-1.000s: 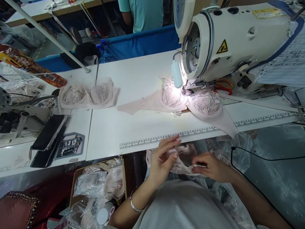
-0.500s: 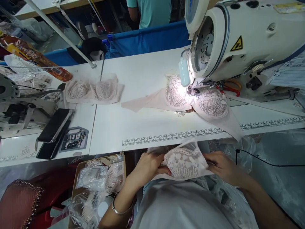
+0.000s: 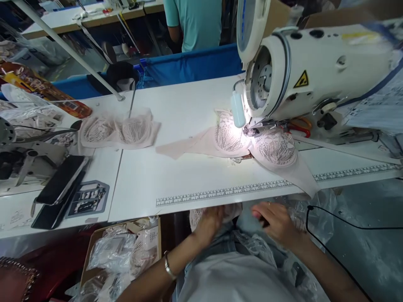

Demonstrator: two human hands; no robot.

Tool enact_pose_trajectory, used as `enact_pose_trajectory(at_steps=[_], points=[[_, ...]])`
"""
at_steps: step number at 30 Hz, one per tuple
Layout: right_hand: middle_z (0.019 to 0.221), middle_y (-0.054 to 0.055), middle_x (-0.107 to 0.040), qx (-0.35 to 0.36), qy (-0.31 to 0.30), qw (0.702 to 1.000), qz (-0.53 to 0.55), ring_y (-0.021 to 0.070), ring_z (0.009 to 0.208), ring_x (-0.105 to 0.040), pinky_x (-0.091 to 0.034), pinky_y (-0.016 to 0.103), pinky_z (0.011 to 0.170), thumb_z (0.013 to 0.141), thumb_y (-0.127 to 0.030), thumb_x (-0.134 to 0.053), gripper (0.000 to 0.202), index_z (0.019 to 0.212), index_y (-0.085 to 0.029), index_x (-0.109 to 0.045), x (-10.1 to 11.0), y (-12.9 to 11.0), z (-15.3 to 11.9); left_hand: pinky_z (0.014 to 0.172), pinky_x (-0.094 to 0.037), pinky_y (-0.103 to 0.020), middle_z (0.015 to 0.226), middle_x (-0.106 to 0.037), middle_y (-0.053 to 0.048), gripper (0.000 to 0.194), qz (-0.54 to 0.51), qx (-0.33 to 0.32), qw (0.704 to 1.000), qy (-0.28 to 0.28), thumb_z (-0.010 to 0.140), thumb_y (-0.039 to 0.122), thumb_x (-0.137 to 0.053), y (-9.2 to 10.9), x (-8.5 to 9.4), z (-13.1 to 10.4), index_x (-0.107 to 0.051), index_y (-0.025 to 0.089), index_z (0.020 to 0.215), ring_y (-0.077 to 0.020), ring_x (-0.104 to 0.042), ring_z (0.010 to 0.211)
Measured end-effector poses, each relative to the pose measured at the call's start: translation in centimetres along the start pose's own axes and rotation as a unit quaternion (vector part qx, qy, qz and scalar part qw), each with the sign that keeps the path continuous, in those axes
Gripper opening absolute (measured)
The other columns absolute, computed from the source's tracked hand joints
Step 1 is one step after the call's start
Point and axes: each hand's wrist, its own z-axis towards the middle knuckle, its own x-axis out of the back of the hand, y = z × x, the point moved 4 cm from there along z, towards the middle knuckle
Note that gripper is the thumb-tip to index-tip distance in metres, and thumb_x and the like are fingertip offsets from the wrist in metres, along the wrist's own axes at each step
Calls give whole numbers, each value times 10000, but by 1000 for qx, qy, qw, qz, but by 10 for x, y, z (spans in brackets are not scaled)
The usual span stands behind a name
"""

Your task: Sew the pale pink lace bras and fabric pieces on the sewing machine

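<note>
Below the table's front edge, my left hand (image 3: 209, 224) is closed on a pale pink lace bra (image 3: 195, 219), part of which is hidden under the tabletop and behind the hand. To its right, my right hand (image 3: 275, 222) is apart from that bra, its fingers curled together; anything inside them is hidden. Another pale pink lace bra (image 3: 277, 149) lies under the sewing machine's (image 3: 267, 88) lit needle area, one wing hanging over the front edge. Farther left, a third lace bra (image 3: 118, 131) rests flat on the table.
A printed ruler (image 3: 233, 192) runs along the white table's front edge. Red-handled scissors (image 3: 299, 128) lie behind the needle area. At left are a dark phone case (image 3: 61, 180) and a bottle (image 3: 44, 88). A carton (image 3: 159, 239) of bagged pieces stands below. Beyond sits a person (image 3: 197, 25).
My right hand has let go of the bra and moved away from it. My left hand has carried the bra lower and partly under the table edge. The view has tilted slightly upward.
</note>
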Motion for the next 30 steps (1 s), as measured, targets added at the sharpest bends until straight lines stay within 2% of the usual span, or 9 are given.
enact_pose_trajectory(at_steps=[2,4,7,11,15,18,23,26,30], points=[[672,2,-643,39,93,993,-69,142,619,-632,-497,245,618,932,-107,-504,227,960,-220,-699,26,5,18,807,-526,-324,1087,-703,-104,237,0,-277,957,90,961,148,-568,29,32,-7,-633,149,1188,-204,-652,912],[707,23,-644,-25,161,975,-149,151,632,-617,-482,256,609,954,-160,-508,230,968,-236,-724,50,30,43,777,-504,-326,1054,-688,-101,150,-1,-395,901,180,991,211,-558,37,74,-2,-639,151,1102,-193,-615,880],[812,66,-655,-158,207,941,-214,184,685,-621,-493,291,615,969,-317,-529,230,954,-227,-740,75,84,87,802,-491,-352,985,-665,-117,188,5,-331,911,246,1022,193,-474,24,134,48,-629,128,938,-214,-575,889],[859,145,-707,-203,64,942,-257,299,892,-661,-516,394,795,938,-405,-533,323,870,-164,-736,70,142,139,875,-473,-352,1110,-631,-156,295,46,-251,947,197,1031,80,-297,8,176,130,-586,72,1090,-221,-546,968],[912,181,-750,-204,-85,930,-294,354,936,-676,-498,418,802,913,-417,-574,336,918,-132,-751,52,162,157,744,-446,-315,986,-632,-121,310,129,-279,944,117,987,21,-295,6,180,163,-595,101,988,-204,-532,833],[1033,162,-765,-176,-104,932,-300,346,948,-683,-498,407,804,915,-359,-558,293,990,-157,-757,46,163,159,705,-423,-308,937,-632,-112,277,169,-295,934,113,918,-29,-363,5,177,165,-603,110,927,-199,-524,794],[930,137,-774,-116,-164,927,-317,329,876,-692,-495,385,759,866,-249,-534,267,973,-159,-762,46,163,157,684,-397,-317,952,-633,-125,272,171,-267,931,181,955,2,-353,7,172,164,-597,109,902,-202,-534,796],[952,147,-766,-108,-192,921,-323,321,859,-688,-490,372,730,840,-237,-554,281,1022,-146,-748,45,162,154,676,-389,-316,934,-633,-119,263,177,-266,932,172,961,-4,-349,9,167,165,-585,103,919,-199,-538,782],[985,53,-769,-68,-198,949,-238,240,861,-683,-484,311,713,820,-165,-536,437,1214,-245,-708,41,154,150,651,-375,-310,939,-635,-107,274,179,-250,935,176,963,-14,-331,7,165,167,-580,94,994,-200,-545,794]])
